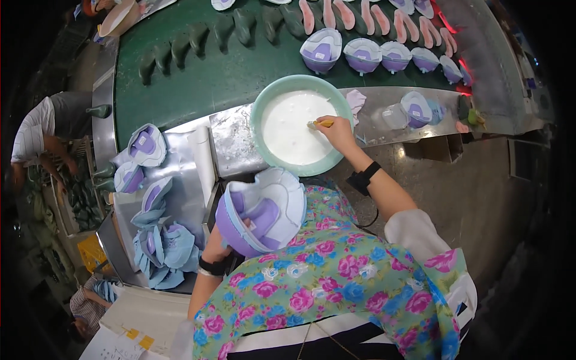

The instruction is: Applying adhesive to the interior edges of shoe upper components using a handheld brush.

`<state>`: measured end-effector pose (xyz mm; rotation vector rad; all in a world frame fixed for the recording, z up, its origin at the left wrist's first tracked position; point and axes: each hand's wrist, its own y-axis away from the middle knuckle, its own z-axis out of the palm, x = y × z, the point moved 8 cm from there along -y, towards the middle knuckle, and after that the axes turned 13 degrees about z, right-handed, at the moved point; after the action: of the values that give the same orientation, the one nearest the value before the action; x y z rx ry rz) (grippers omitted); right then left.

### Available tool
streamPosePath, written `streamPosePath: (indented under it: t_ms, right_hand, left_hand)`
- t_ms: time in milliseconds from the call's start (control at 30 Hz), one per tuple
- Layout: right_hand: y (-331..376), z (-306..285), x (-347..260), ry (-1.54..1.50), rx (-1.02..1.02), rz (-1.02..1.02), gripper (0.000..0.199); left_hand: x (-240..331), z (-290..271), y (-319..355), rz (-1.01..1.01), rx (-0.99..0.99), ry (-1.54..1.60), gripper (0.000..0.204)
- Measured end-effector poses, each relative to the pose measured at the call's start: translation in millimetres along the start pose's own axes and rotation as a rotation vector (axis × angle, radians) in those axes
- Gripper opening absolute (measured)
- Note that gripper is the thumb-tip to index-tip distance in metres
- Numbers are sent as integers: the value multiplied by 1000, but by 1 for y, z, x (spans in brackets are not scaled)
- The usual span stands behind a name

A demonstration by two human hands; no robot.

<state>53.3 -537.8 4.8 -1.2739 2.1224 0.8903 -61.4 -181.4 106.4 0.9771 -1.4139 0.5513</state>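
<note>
My left hand [217,245] grips a purple and light-blue shoe upper [287,195] from below and to the left. Its open inside faces up, just in front of my flowered apron. In my right hand [339,135] is a small brush [324,123] with a yellow handle, its tip at the white liquid. That liquid [291,129] lies in a wide pale-green basin [257,123] on the metal ledge. Part of my left hand's fingers is hidden behind the upper.
Dark-green shoe lasts [224,31], pink insoles [345,15] and several uppers [362,55] line the green conveyor belt [198,84]. More uppers [178,246] pile up at left. A clear plastic cup [394,117] stands right of the basin. Two people are at the far left.
</note>
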Motion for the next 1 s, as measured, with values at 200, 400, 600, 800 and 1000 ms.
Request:
streamPosePath:
  t_ms: [200, 400, 600, 800, 1000]
  right_hand:
    - [-14, 11, 27, 104, 35, -24, 17]
    - [9, -60, -82, -376, -214, -24, 17]
    - [36, -70, -154, -522, -558, -164, 19]
    - [29, -97, -128, -262, -276, -84, 18]
    - [65, -91, -119, -233, -171, -20, 34]
  left_hand:
    - [-47, 14, -44, -189, 548, 720, 25]
    - [-41, 16, -75, -155, 542, 732, 27]
    - [-7, 35, -102, -132, 435, 800, 33]
    - [0, 25, -113, -18, 452, 792, 37]
    - [-23, 9, -124, 124, 509, 636, 43]
